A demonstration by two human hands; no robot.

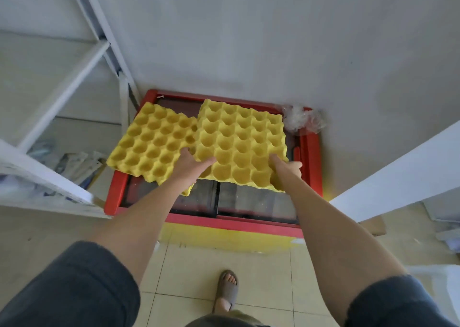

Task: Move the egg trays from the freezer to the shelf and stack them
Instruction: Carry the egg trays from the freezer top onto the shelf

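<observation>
Two yellow egg trays lie on top of a red-framed chest freezer (pixel 308 152) with glass lids. The right tray (pixel 241 144) is raised and overlaps the edge of the left tray (pixel 154 142). My left hand (pixel 193 164) grips the right tray's near left corner, thumb on top. At the near right corner my right hand (pixel 286 169) holds the same tray, fingers curled around its edge. The left tray lies flat on the freezer, partly under my left hand.
A white metal shelf (pixel 44 174) stands at the left, with papers on a lower level. Another white surface (pixel 398 177) juts in at the right. Crumpled clear plastic (pixel 302 120) sits on the freezer's far right corner. Tiled floor and my sandalled foot (pixel 227 291) are below.
</observation>
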